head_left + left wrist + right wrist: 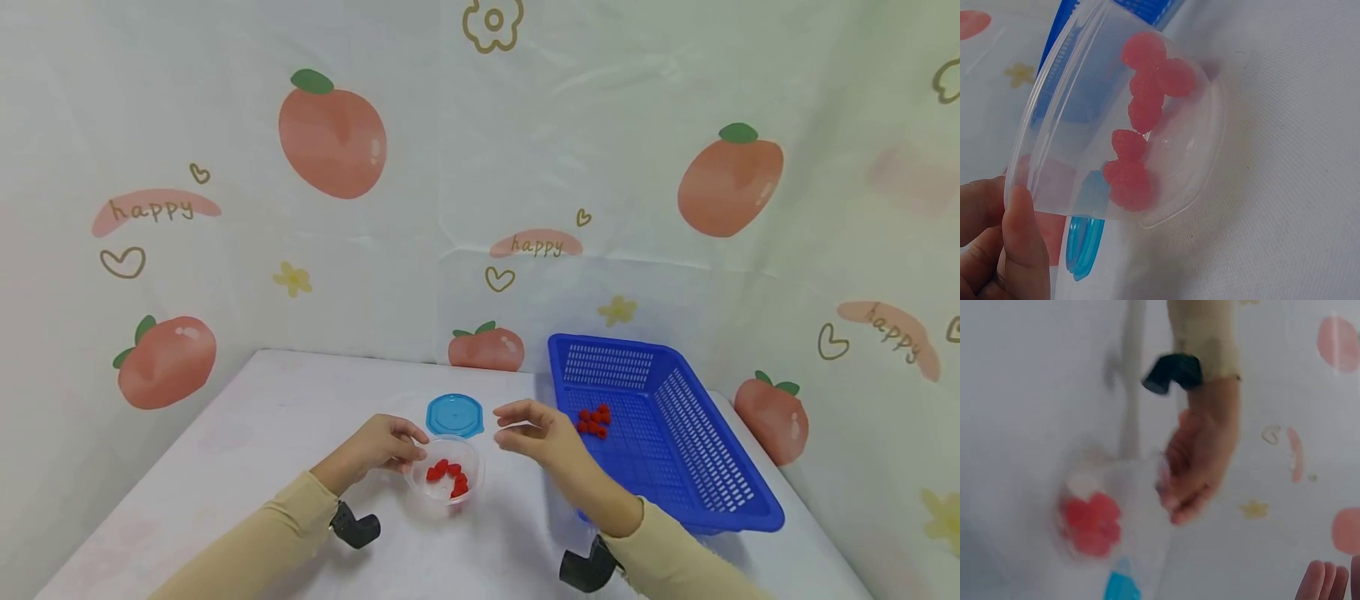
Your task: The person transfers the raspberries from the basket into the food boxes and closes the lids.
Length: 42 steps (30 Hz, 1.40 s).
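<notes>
A clear plastic tub [468,487] stands on the table with several raspberries [1147,112] lying in its bottom. My left hand [386,442] pinches the tub's rim between thumb and fingers, on its left side. To the right of the tub, my right hand [543,433] hovers with thumb and fingers apart, and I see nothing between them. Behind the tub lies a round blue lid [455,415]. More raspberries [594,421] sit in the left part of a blue plastic basket [667,450], just beyond my right hand. The right wrist view is blurred.
The blue basket takes up the right side of the white-covered table [300,400]. A white cloth printed with fruit hangs behind and beside the table [420,275]. A black wrist mount [588,571] sits under each forearm.
</notes>
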Each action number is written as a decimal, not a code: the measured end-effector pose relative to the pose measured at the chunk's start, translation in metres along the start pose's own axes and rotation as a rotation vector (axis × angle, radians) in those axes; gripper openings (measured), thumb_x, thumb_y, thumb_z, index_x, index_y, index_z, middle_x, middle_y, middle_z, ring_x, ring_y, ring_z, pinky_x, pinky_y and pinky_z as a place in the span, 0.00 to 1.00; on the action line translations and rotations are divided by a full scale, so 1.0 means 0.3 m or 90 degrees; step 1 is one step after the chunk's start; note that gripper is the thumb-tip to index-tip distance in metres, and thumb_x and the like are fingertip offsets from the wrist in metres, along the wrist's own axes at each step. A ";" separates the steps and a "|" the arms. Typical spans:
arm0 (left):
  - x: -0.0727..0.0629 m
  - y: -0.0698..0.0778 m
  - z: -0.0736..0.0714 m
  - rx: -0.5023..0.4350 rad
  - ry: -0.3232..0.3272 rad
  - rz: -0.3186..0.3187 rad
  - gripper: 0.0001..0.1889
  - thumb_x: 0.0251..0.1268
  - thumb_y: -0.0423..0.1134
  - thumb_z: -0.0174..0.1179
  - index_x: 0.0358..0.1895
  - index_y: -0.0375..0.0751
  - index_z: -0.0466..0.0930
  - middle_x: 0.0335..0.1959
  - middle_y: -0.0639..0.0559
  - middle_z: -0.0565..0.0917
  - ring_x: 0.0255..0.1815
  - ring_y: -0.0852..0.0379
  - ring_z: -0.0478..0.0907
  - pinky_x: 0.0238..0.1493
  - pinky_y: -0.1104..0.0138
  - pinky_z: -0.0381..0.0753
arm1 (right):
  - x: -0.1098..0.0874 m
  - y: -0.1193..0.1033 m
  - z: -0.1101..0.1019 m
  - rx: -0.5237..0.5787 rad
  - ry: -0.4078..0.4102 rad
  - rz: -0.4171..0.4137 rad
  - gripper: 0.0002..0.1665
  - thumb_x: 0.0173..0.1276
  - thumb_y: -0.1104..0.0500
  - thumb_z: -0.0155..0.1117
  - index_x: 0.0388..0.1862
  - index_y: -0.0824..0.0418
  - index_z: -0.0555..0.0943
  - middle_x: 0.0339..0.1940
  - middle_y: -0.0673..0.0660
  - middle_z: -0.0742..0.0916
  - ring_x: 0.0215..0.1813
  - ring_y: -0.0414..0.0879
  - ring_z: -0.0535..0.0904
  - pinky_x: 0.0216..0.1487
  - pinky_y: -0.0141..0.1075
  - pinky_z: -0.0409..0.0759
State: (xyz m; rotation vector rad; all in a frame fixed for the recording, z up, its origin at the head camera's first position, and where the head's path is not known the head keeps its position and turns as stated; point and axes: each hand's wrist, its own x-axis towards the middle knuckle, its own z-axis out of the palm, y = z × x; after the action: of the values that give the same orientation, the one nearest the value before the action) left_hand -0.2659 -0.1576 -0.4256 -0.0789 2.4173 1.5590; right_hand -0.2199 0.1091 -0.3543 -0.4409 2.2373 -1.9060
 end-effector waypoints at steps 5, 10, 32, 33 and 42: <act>0.001 -0.001 0.000 0.003 0.000 -0.002 0.11 0.55 0.36 0.70 0.42 0.38 0.83 0.25 0.47 0.80 0.20 0.56 0.75 0.28 0.69 0.82 | 0.033 -0.055 -0.094 0.016 0.013 -0.051 0.19 0.65 0.61 0.66 0.54 0.65 0.77 0.46 0.52 0.81 0.47 0.43 0.82 0.53 0.34 0.81; 0.002 -0.001 0.000 0.004 -0.001 -0.002 0.11 0.55 0.36 0.70 0.42 0.38 0.83 0.25 0.47 0.80 0.20 0.56 0.75 0.28 0.69 0.82 | 0.091 -0.085 -0.210 0.032 0.022 -0.095 0.15 0.69 0.64 0.61 0.53 0.65 0.76 0.45 0.50 0.81 0.46 0.40 0.81 0.52 0.31 0.81; 0.003 0.002 0.001 0.011 -0.007 -0.007 0.13 0.56 0.37 0.70 0.43 0.38 0.83 0.26 0.47 0.81 0.21 0.56 0.76 0.29 0.70 0.82 | 0.239 0.133 -0.585 -0.172 0.127 0.018 0.32 0.72 0.51 0.59 0.65 0.72 0.68 0.60 0.66 0.77 0.60 0.52 0.77 0.57 0.40 0.80; 0.002 0.003 0.002 0.010 -0.006 -0.007 0.12 0.55 0.37 0.70 0.43 0.38 0.83 0.26 0.47 0.80 0.21 0.56 0.76 0.29 0.70 0.82 | 0.237 0.150 -0.594 -0.180 0.115 0.028 0.32 0.72 0.52 0.59 0.64 0.73 0.68 0.60 0.67 0.77 0.60 0.54 0.77 0.58 0.43 0.79; 0.000 0.003 0.003 0.010 0.002 -0.010 0.12 0.55 0.36 0.70 0.42 0.38 0.83 0.26 0.47 0.80 0.20 0.56 0.76 0.28 0.69 0.82 | 0.219 0.251 -0.637 -0.222 -0.017 0.086 0.26 0.70 0.61 0.60 0.59 0.80 0.69 0.52 0.69 0.82 0.56 0.62 0.79 0.56 0.50 0.80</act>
State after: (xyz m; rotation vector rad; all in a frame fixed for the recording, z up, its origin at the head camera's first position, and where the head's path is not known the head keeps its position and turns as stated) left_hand -0.2658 -0.1563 -0.4251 -0.0976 2.4258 1.5339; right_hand -0.3509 0.2764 -0.3919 -0.3472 2.5159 -1.4397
